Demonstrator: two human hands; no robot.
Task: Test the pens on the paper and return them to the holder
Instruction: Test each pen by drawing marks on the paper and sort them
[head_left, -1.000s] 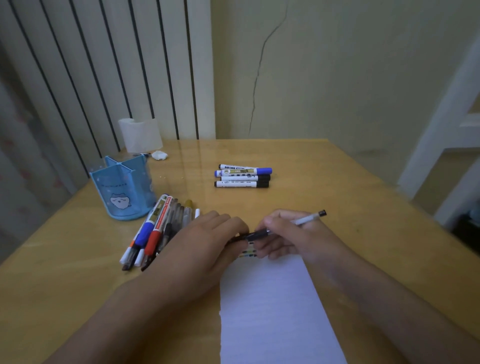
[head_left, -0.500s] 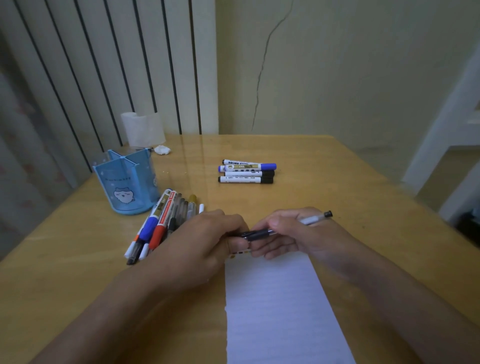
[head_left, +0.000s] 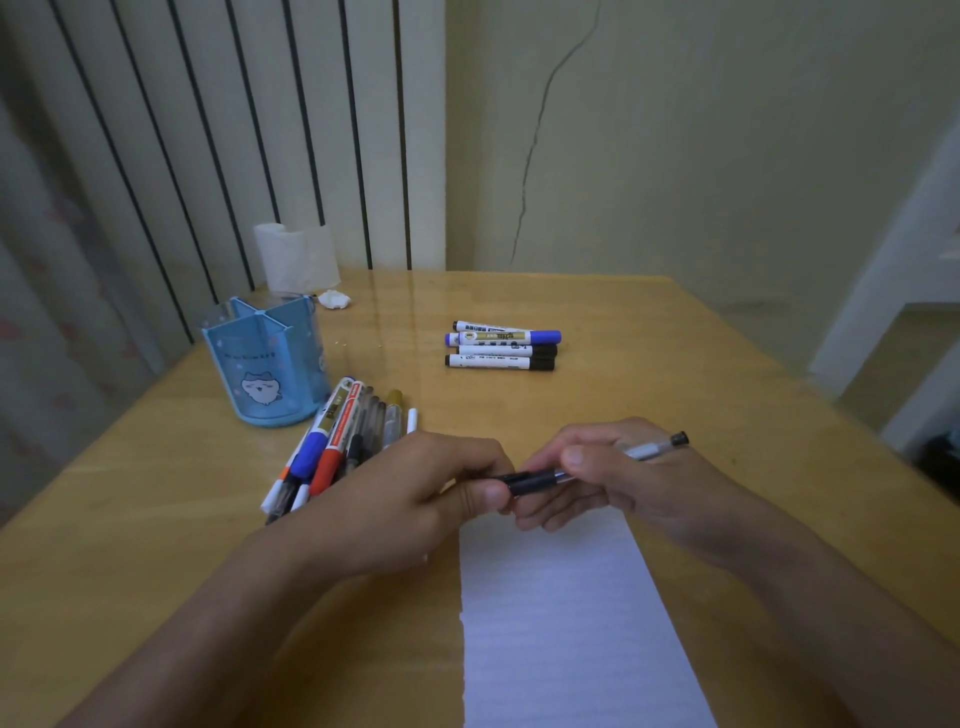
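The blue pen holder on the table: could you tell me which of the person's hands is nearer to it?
Left. The left hand is just in front and to the right of the blue pen holder, beside the loose pens; the right hand is farther right, gripping the pen.

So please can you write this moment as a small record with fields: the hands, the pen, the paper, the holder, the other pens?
left hand: grips the black cap end of the pen
right hand: holds the pen's clear barrel
pen: level, above the top edge of the paper
paper: white, flat on the table, no marks visible
holder: blue, upright, looks empty
pen pile: beside the holder, on the table
four markers: lying side by side, farther back
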